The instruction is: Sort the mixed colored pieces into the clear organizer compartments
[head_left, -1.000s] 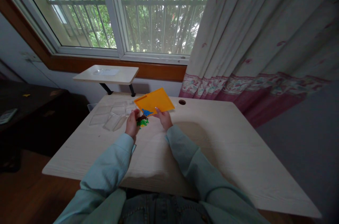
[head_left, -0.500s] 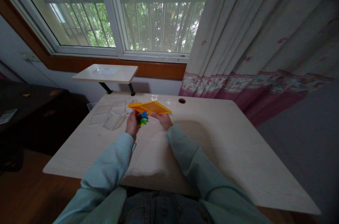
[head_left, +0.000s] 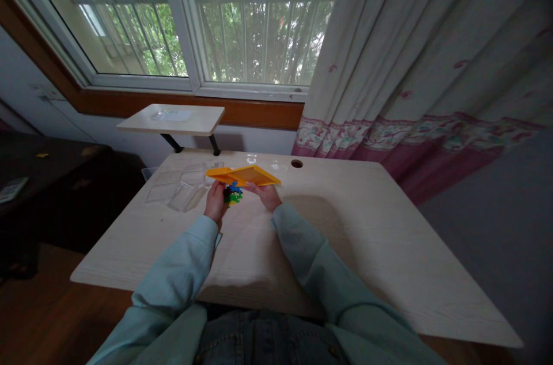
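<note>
- Head cam, looking down across a pale wooden desk (head_left: 354, 238) pushed up against the window wall.
- Both hands out at the far left part of the desk, set apart, with an orange tray (head_left: 244, 175) spanning the gap between them.
- Left hand (head_left: 215, 204) closed on the tray's left end, fingers curled up toward it. Exact fingertip contact too small to make out.
- Right hand (head_left: 268, 197) gripping the tray's near right edge, fingers tucked under it.
- Tray lifted clear of the desk, roughly level, seen almost edge-on, long side running left to right.
- Right below the tray, between the two hands: a small heap of coloured pieces (head_left: 233, 196), blue and green with something darker mixed in, lying on the desk. Can't tell whether touching the tray's underside or not.
- Just left of the left hand: a few clear plastic trays (head_left: 177, 192), flat on the desk, side by side.
- A bit farther and to the right of the orange tray: a round cable hole (head_left: 296, 163) in the desk top.
- Beyond the desk's far left corner: a small pale shelf (head_left: 173, 119) on black brackets under the sill, something flat and whitish on top.
- Behind all that, a barred window (head_left: 242, 19) full of green leaves, plus a flowery curtain (head_left: 410, 54) with a pink hem hanging down on the right.
- Off to the left, a dark cabinet (head_left: 56, 175), with a grey remote-looking thing (head_left: 12, 187) on its near end.
- Nearest the camera: light blue sleeves (head_left: 181, 273) and a bit of denim.
</note>
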A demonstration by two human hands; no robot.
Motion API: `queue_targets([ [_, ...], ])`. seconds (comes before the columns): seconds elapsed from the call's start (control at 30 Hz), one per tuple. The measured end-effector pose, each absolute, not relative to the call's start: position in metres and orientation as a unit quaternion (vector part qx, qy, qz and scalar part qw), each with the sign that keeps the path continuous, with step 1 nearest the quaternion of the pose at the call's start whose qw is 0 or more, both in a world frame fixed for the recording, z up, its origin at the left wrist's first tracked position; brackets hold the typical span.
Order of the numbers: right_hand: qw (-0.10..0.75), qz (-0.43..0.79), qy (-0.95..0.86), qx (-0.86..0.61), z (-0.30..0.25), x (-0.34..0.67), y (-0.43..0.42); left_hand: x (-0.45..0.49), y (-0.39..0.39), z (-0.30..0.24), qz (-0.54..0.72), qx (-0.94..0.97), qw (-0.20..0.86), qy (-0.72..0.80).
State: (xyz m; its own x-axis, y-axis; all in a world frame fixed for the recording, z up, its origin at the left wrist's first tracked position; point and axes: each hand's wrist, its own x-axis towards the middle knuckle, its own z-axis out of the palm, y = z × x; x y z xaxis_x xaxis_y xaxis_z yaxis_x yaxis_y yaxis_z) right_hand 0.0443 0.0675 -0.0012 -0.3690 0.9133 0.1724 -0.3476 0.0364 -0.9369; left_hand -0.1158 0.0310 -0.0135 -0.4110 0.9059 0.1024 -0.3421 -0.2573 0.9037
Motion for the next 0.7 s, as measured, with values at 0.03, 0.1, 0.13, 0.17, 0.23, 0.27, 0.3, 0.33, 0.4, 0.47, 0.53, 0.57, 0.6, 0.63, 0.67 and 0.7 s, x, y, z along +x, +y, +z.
queue_targets([
  [0.03, 0.498, 0.642, -0.52, -0.264, -0.001, 0.044, 0.067, -0.116, 0.031, -0.013, 0.722, 0.333, 0.434, 0.425],
  [0.1, 0.507, 0.638, -0.518, -0.259, -0.001, 0.044, 0.067, -0.117, 0.031, -0.013, 0.722, 0.336, 0.437, 0.418],
  [0.13, 0.507, 0.635, -0.522, -0.259, -0.002, 0.044, 0.068, -0.117, 0.032, -0.013, 0.722, 0.335, 0.439, 0.417],
  [0.17, 0.506, 0.629, -0.529, -0.261, -0.002, 0.044, 0.069, -0.117, 0.032, -0.013, 0.723, 0.333, 0.441, 0.415],
  [0.23, 0.499, 0.614, -0.548, -0.272, -0.001, 0.046, 0.07, -0.118, 0.032, -0.014, 0.724, 0.333, 0.446, 0.407],
  [0.27, 0.493, 0.604, -0.562, -0.278, 0.001, 0.047, 0.071, -0.118, 0.032, -0.014, 0.724, 0.336, 0.447, 0.403],
  [0.3, 0.487, 0.59, -0.579, -0.282, 0.003, 0.048, 0.072, -0.118, 0.032, -0.014, 0.724, 0.336, 0.448, 0.403],
  [0.33, 0.479, 0.576, -0.599, -0.281, 0.005, 0.049, 0.072, -0.118, 0.032, -0.014, 0.725, 0.331, 0.448, 0.406],
  [0.4, 0.465, 0.551, -0.641, -0.262, 0.011, 0.051, 0.072, -0.118, 0.032, -0.015, 0.724, 0.307, 0.452, 0.421],
  [0.47, 0.46, 0.539, -0.662, -0.243, 0.015, 0.052, 0.071, -0.118, 0.032, -0.015, 0.725, 0.282, 0.455, 0.433],
  [0.53, 0.463, 0.539, -0.662, -0.239, 0.016, 0.052, 0.071, -0.117, 0.032, -0.016, 0.726, 0.275, 0.453, 0.439],
  [0.57, 0.468, 0.538, -0.659, -0.24, 0.015, 0.051, 0.071, -0.117, 0.032, -0.016, 0.726, 0.276, 0.451, 0.44],
  [0.6, 0.472, 0.534, -0.658, -0.242, 0.014, 0.051, 0.07, -0.117, 0.032, -0.016, 0.726, 0.279, 0.449, 0.439],
  [0.63, 0.474, 0.528, -0.66, -0.245, 0.012, 0.05, 0.07, -0.117, 0.032, -0.015, 0.727, 0.282, 0.448, 0.438],
  [0.67, 0.475, 0.523, -0.662, -0.25, 0.01, 0.049, 0.07, -0.117, 0.032, -0.015, 0.726, 0.285, 0.448, 0.436],
  [0.7, 0.476, 0.521, -0.66, -0.258, 0.009, 0.047, 0.07, -0.118, 0.032, -0.015, 0.725, 0.29, 0.449, 0.434],
])
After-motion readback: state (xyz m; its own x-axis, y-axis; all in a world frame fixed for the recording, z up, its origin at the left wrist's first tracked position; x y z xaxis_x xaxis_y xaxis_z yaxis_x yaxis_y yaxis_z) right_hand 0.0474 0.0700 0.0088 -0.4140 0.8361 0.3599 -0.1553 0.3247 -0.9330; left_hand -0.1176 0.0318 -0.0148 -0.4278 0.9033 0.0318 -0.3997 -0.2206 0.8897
